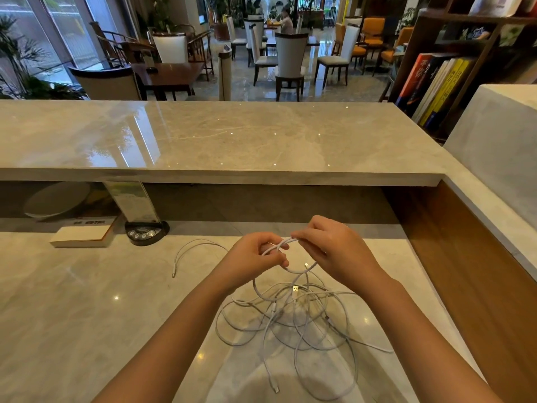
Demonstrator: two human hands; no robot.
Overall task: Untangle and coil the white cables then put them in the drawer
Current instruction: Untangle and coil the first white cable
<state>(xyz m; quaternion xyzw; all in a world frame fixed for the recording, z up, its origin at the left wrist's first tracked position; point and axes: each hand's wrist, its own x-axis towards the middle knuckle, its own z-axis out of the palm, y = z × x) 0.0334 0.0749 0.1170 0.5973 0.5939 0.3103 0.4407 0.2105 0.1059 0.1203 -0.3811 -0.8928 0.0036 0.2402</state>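
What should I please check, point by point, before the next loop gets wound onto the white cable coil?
1. Left hand pinches the started coil of thin white cables: ok.
2. Right hand grips the strand feeding the coil: ok.
3. Remaining white cable heap on the pale marble desk is untangled: not ok, loops cross.
4. Loose cable end lies free at left: ok.
5. Drawer is open and ready: cannot tell, none in view.

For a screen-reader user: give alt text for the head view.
Both hands, left hand and right hand, pinch a strand of the tangled white cables above a marble desk; a book lies far left.
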